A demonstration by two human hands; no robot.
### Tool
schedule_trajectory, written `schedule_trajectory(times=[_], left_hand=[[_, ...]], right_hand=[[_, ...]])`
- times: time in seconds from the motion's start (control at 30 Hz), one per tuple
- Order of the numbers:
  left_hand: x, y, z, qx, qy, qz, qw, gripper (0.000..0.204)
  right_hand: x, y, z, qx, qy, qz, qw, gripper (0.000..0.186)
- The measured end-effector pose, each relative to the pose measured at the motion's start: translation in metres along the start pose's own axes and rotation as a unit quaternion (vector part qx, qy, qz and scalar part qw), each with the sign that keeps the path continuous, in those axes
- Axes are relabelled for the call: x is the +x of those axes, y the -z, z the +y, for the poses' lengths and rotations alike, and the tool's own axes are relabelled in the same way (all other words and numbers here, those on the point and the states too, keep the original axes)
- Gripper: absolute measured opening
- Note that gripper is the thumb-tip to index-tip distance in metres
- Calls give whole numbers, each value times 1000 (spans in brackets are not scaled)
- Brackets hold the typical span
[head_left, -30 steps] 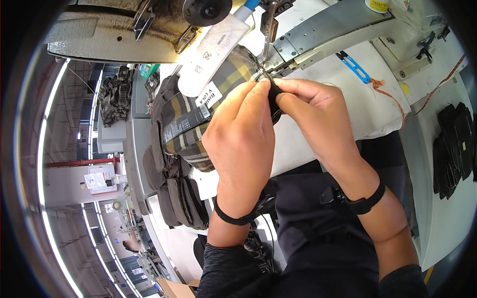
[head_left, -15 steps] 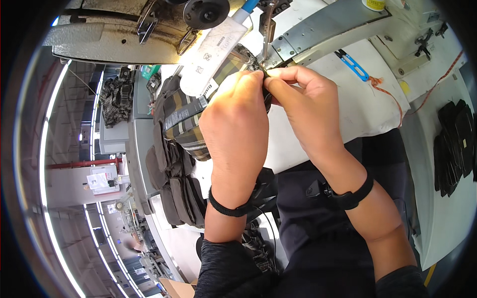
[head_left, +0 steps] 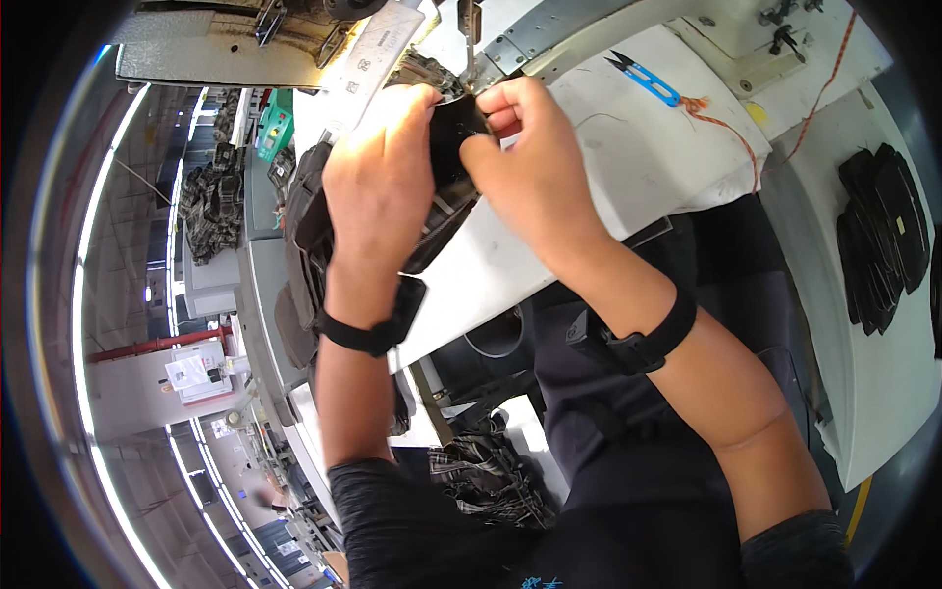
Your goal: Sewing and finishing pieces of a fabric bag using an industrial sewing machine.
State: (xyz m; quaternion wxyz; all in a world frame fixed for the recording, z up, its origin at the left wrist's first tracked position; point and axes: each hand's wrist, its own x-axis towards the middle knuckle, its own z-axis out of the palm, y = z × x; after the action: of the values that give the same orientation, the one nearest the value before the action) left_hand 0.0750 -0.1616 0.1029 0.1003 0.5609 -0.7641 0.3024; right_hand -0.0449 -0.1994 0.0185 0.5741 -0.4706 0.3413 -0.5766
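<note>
Between my two hands a piece of black fabric is spread near the sewing machine's needle area. My left hand is closed on its left edge, with the fingertips partly out of sight. My right hand pinches the right edge between thumb and curled fingers. Below the left hand, dark plaid fabric belonging to a bag-like piece hangs over the front of the white table. A white plastic strip slants down from the machine beside my left hand.
Blue thread snips on an orange cord lie right of my hands. Stacked black fabric pieces rest at the far right. Dark bag pieces are piled at the left, and plaid fabric lies below the table.
My hands, close together before, are now farther apart, with the black fabric showing between them. The plaid piece is turned and mostly covered. The whole view has shifted somewhat.
</note>
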Motion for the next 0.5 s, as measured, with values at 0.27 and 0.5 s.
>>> schedule_trajectory(times=[0.27, 0.5], left_hand=[[10, 12, -27, -79, -170, -47, 981, 30], [15, 19, -29, -151, -85, -137, 975, 30]], right_hand=[[-10, 50, -5, 0, -70, -161, 984, 34], [-8, 58, -9, 79, -129, -178, 972, 39]])
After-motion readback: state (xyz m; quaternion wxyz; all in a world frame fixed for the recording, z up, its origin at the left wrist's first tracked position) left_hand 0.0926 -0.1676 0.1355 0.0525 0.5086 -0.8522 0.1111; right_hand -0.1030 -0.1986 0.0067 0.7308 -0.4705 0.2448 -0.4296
